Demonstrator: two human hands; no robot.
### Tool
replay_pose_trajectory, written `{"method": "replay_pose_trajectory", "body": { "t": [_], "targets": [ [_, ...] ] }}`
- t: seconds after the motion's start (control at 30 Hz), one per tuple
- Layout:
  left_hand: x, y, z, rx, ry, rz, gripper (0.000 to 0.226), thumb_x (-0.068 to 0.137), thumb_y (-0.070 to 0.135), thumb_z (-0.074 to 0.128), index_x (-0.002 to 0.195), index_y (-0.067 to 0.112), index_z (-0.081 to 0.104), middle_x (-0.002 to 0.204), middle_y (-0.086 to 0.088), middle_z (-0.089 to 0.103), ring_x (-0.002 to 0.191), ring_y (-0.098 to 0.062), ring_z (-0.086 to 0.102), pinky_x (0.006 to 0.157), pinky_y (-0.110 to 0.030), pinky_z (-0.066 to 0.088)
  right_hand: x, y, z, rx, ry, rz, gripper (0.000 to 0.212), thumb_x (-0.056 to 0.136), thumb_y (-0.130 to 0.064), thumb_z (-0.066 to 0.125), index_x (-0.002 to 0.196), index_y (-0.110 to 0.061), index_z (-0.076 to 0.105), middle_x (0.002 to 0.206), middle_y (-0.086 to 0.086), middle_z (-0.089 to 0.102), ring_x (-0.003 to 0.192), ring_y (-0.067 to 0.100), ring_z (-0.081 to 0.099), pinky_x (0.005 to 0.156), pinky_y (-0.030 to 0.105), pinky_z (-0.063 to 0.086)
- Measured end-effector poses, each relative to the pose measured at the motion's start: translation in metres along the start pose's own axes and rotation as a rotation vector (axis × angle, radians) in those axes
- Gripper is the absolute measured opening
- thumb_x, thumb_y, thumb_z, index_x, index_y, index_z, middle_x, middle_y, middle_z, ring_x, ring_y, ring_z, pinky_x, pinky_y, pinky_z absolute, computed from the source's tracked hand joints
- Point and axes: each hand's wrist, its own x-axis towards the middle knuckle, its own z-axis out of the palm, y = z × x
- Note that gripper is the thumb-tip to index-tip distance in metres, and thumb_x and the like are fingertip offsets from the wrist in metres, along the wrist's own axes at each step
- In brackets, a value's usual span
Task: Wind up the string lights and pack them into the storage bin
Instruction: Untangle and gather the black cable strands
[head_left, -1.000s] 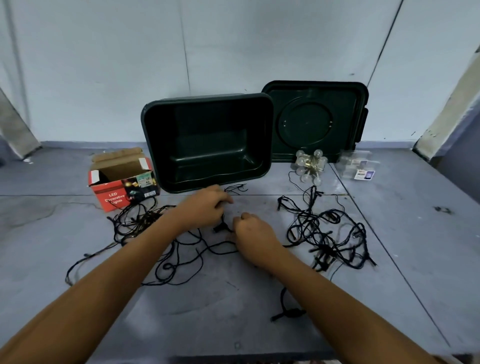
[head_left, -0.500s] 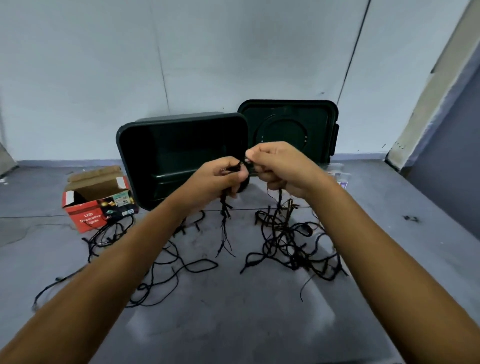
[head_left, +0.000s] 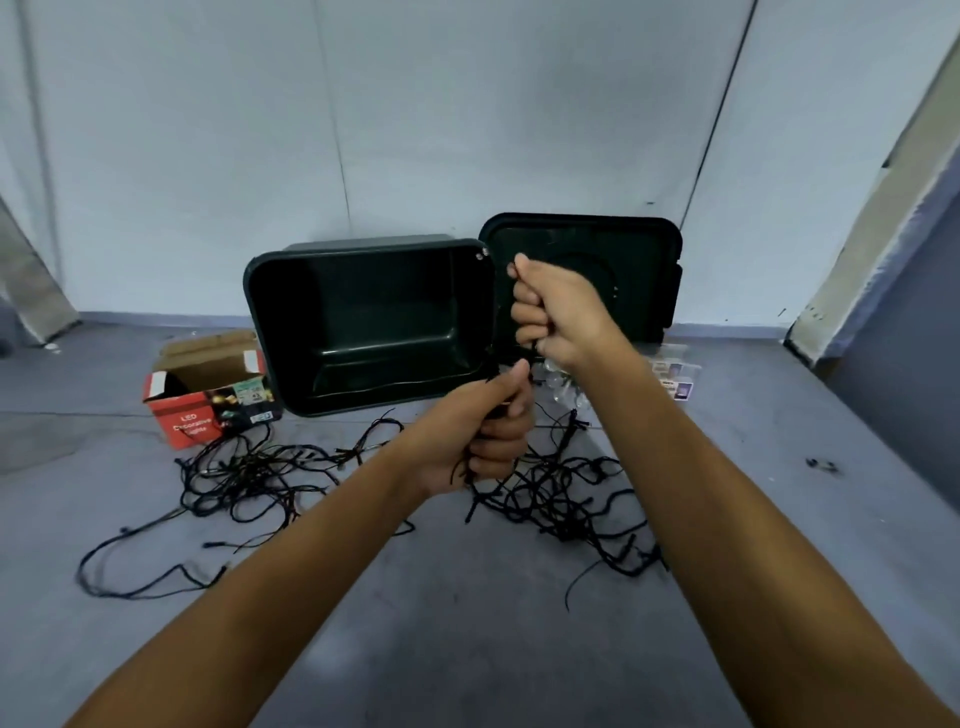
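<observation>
The red cardboard box (head_left: 183, 422) carries "LED" in white on its front; the lines beneath are blurred; its dark side panel shows a smaller "LED".

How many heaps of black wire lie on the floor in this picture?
2. The left heap spreads in front of the red box; the right heap lies in front of the lid. An arm may hide whether they join.

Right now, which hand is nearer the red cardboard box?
Left. The left hand, holding black string lights, sits right of that red cardboard box; the right hand is higher, farther right.
</observation>
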Motion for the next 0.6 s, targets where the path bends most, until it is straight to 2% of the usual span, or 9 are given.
{"method": "replay_pose_trajectory", "body": {
  "t": [0.1,0.17,0.27,0.33,0.43,0.53,0.6],
  "targets": [
    [0.002,0.015,0.011,-0.087,-0.073,0.067,0.039,0.088,0.042,0.040,0.059,0.018,0.049,0.043,0.010,0.030,0.036,-0.004,0.015,0.034,-0.014,0.013,-0.005,0.050,-0.009,0.058,0.000,0.104,0.025,0.097,-0.028,0.043,0.075,-0.017,0.049,0.047,-0.006,0.042,0.044,0.008,0.034,0.042,0.021,0.025],
    [0.008,0.031,0.011,-0.115,-0.092,0.128,0.040,0.092,0.040,0.037,0.061,0.017,0.049,0.044,0.010,0.032,0.037,-0.005,0.015,0.034,-0.013,0.014,-0.023,0.080,-0.007,0.041,-0.029,0.202,0.023,0.094,-0.030,0.046,0.074,-0.019,0.048,0.048,-0.005,0.041,0.044,0.008,0.033,0.042,0.021,0.024],
    [0.019,0.055,0.002,-0.115,-0.021,0.162,0.042,0.093,0.038,0.034,0.060,0.018,0.051,0.043,0.010,0.032,0.033,-0.002,0.024,0.034,-0.015,0.014,-0.059,0.105,0.004,0.016,-0.005,0.310,0.025,0.097,-0.031,0.045,0.075,-0.018,0.046,0.049,-0.006,0.038,0.039,0.007,0.027,0.038,0.017,0.021],
    [0.023,0.066,-0.007,-0.146,0.042,0.169,0.044,0.094,0.037,0.033,0.060,0.017,0.052,0.043,0.008,0.032,0.031,-0.002,0.026,0.033,-0.016,0.013,-0.085,0.113,0.012,0.004,-0.011,0.318,0.026,0.096,-0.033,0.046,0.080,-0.014,0.051,0.051,-0.004,0.044,0.039,0.009,0.035,0.040,0.019,0.030],
    [0.027,0.071,-0.020,-0.104,0.138,0.166,0.039,0.097,0.036,0.032,0.067,0.016,0.048,0.045,0.008,0.035,0.032,-0.002,0.027,0.032,-0.015,0.015,-0.115,0.114,0.020,-0.090,-0.036,0.254,0.034,0.099,-0.031,0.041,0.077,-0.008,0.053,0.050,-0.002,0.049,0.042,0.011,0.044,0.046,0.022,0.042],
    [0.026,0.057,-0.028,0.122,0.247,0.113,0.033,0.100,0.027,0.032,0.075,0.014,0.048,0.051,0.007,0.045,0.039,-0.004,0.037,0.038,-0.015,0.031,-0.126,0.093,0.025,-0.236,-0.075,0.214,0.038,0.100,-0.031,0.036,0.072,-0.010,0.053,0.052,0.000,0.045,0.041,0.010,0.040,0.042,0.020,0.036],
    [0.020,0.043,-0.030,0.224,0.235,0.042,0.029,0.100,0.017,0.033,0.081,0.008,0.053,0.057,0.002,0.057,0.047,-0.008,0.053,0.046,-0.019,0.046,-0.123,0.071,0.027,-0.416,-0.061,0.157,0.042,0.099,-0.036,0.035,0.071,-0.012,0.054,0.050,-0.002,0.042,0.039,0.008,0.035,0.040,0.019,0.029]
  ]
}}
